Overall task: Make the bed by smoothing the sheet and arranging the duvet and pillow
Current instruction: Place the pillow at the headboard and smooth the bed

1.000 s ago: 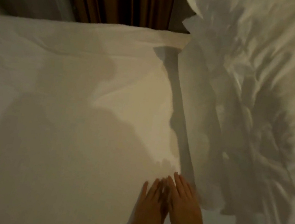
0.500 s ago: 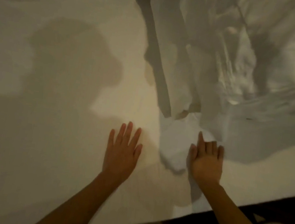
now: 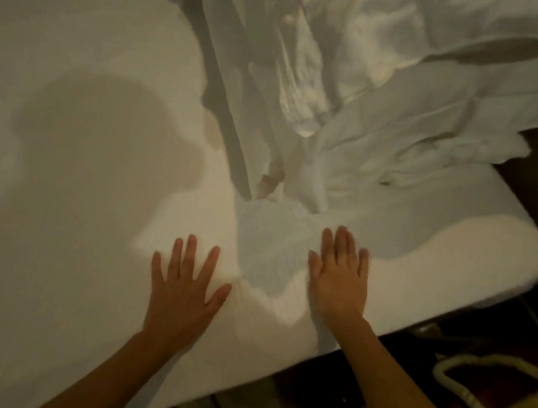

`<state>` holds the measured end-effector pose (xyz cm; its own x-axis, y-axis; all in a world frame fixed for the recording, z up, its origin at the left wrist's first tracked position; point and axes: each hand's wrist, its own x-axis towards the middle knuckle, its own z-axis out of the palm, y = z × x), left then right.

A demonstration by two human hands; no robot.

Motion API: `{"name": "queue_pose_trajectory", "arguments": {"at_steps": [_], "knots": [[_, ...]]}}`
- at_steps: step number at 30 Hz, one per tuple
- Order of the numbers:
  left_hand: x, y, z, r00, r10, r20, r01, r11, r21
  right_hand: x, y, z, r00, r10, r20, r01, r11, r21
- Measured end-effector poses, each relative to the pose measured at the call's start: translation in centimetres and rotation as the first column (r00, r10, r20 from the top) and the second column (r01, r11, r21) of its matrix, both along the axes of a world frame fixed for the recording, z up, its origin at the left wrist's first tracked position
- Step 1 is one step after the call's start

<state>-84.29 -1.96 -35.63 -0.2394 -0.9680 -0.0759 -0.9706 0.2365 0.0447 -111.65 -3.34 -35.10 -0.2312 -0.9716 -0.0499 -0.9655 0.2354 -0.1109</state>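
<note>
Head view — scene: a smooth white cotton sheet [image 3: 69,210] covers the bed, and a crumpled white fabric duvet [image 3: 367,62] is heaped on it.
Duvet: bunched in deep folds and not spread out, with one long fold reaching toward the hands.
Left hand [image 3: 184,295]: palm down on the sheet, in front of the duvet and off to its left, well apart from it. Its fingers [image 3: 190,255] are straight and splayed, gripping nothing.
Right hand [image 3: 339,283]: flat on the sheet just in front of the duvet's nearest folds, near them but not touching. Its fingers [image 3: 344,245] are straight and close together, holding nothing.
Pillow: not in view.
Past the duvet's right side: dark floor with a pale looped cord [image 3: 462,393], too blurred to identify.
Step in hand: smoothing the sheet, I judge — both palms press bare cloth, not the duvet.
Progress: early. The sheet left of the duvet looks flat, while the duvet has not been arranged.
Next move: probably sweep the palms outward from the duvet to flatten the cloth, then grip the duvet's edge with both hands and draw it evenly across.
</note>
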Motion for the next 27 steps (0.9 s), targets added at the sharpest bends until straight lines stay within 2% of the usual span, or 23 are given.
{"name": "queue_pose_trajectory", "arguments": {"at_steps": [2,6,11,12,15,17,19,21,23,25,27], "knots": [[0.1,0.0,-0.1,1.0,0.004,0.018,-0.004,1.0,0.01,-2.1,1.0,0.2,0.995,-0.098,-0.014,0.099,0.995,0.033],[-0.7,-0.4,0.3,1.0,0.007,-0.008,-0.007,1.0,0.01,-2.4,0.7,1.0,0.991,-0.129,0.029,0.129,0.992,0.008],[-4.0,-1.1,0.6,0.993,-0.111,-0.03,0.109,0.993,-0.047,-1.5,1.0,0.7,0.99,0.14,0.008,-0.14,0.99,-0.014],[-4.2,-1.1,0.4,0.994,-0.106,-0.023,0.104,0.993,-0.06,-2.1,1.0,0.3,0.996,0.091,0.019,-0.091,0.996,-0.017],[-3.9,-1.1,0.2,0.993,-0.115,-0.014,0.114,0.991,-0.071,-4.7,1.2,-0.3,0.972,-0.229,0.052,0.229,0.973,0.001],[-3.8,-1.2,0.3,0.992,-0.127,-0.003,0.127,0.99,-0.059,-6.3,1.0,-0.3,0.915,-0.399,0.064,0.394,0.916,0.07],[-3.9,-1.3,0.3,0.992,-0.123,-0.01,0.122,0.992,-0.044,-7.4,0.7,0.1,0.815,-0.57,0.108,0.55,0.818,0.166],[-3.8,-1.3,0.4,0.991,-0.134,-0.016,0.133,0.99,-0.039,-7.4,0.5,0.7,0.751,-0.649,0.119,0.623,0.757,0.198],[-3.5,-1.3,0.6,0.986,-0.164,-0.028,0.163,0.986,-0.027,-5.6,0.2,1.2,0.835,-0.542,0.09,0.538,0.84,0.072],[-2.9,-1.4,0.7,0.981,-0.187,-0.05,0.186,0.982,-0.022,-1.8,-0.2,1.9,0.948,-0.306,0.09,0.314,0.944,-0.097],[-1.8,-1.1,0.9,0.983,-0.177,-0.053,0.178,0.984,0.006,2.7,-0.7,1.6,0.987,-0.076,0.14,0.095,0.987,-0.132]]}}
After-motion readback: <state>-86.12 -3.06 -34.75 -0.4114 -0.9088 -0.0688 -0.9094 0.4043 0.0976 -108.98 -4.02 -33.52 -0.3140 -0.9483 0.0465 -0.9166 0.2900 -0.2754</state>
